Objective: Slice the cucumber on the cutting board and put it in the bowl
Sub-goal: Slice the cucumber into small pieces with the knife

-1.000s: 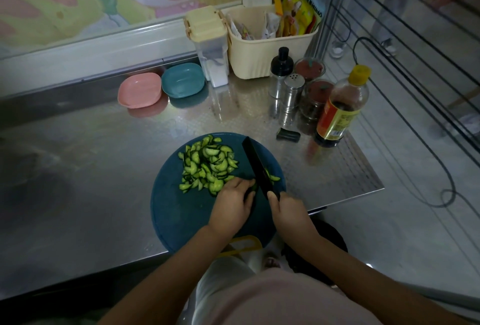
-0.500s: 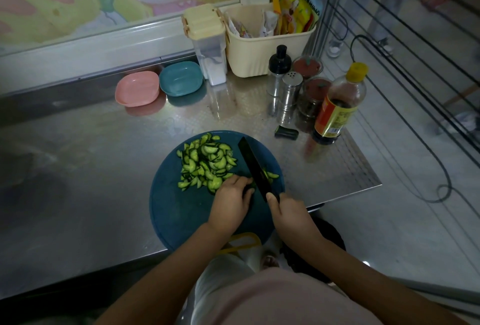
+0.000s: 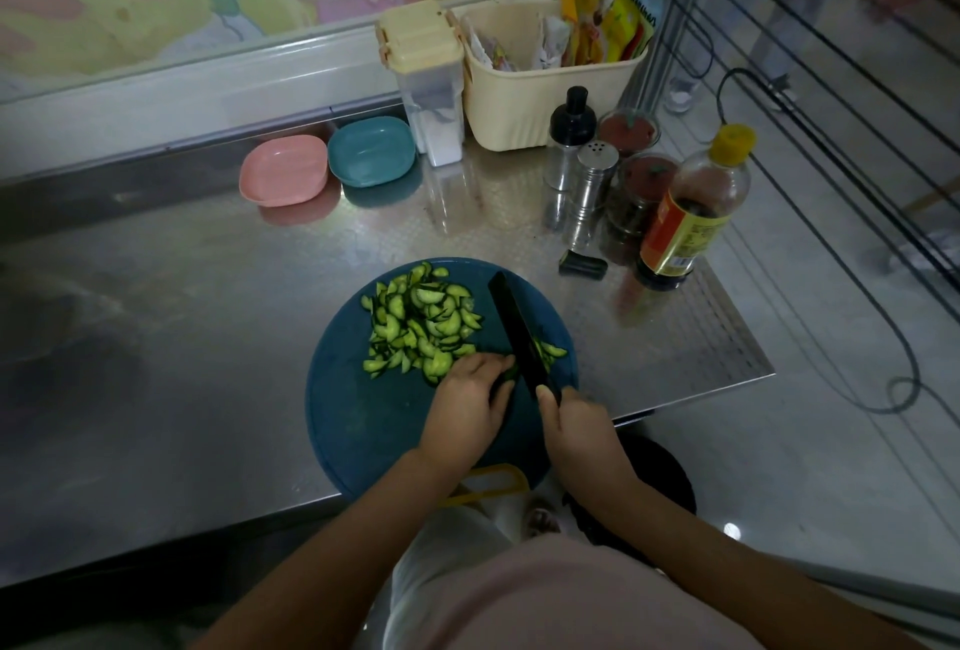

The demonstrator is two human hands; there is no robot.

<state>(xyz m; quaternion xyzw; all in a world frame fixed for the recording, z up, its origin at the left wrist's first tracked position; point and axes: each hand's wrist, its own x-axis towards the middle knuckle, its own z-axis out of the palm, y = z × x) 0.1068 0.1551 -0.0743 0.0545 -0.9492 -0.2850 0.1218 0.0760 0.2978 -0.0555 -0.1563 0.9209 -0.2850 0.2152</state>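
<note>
1. The right hand (image 3: 582, 421) closes its grip round the handle of the black knife (image 3: 519, 332). The blade runs away from the body across the round blue cutting board (image 3: 363, 415).
2. The left hand (image 3: 467, 405) has its grip curled over the cucumber stub (image 3: 509, 375) and pins it to the board. The fingertips sit just beside the blade, and only a sliver of dark green shows between hand and knife.
3. Slicing looks like the step in hand, and it seems close to done. The next cuts call for fingertips tucked back, since little cucumber is left to hold. After that the pieces need gathering and carrying to a bowl.
4. The slices (image 3: 421, 327) lie heaped as half-moons on the far left of the board, and a few more lie just right of the blade.
5. Near the back of the counter (image 3: 182, 337), a pink bowl (image 3: 283, 169) and a teal bowl (image 3: 371, 156) sit side by side. Both appear to hold nothing. I cannot tell which one the task means.
6. Right of them stands a clear canister (image 3: 434, 93) with a cream lid and white powder inside.
7. A cream basket (image 3: 519, 114) next to it is stuffed with seasoning packets.
8. In front of the basket are a steel shaker (image 3: 595, 182), red-filled jars, and a dark sauce bottle (image 3: 691, 213) with a yellow cap.
</note>
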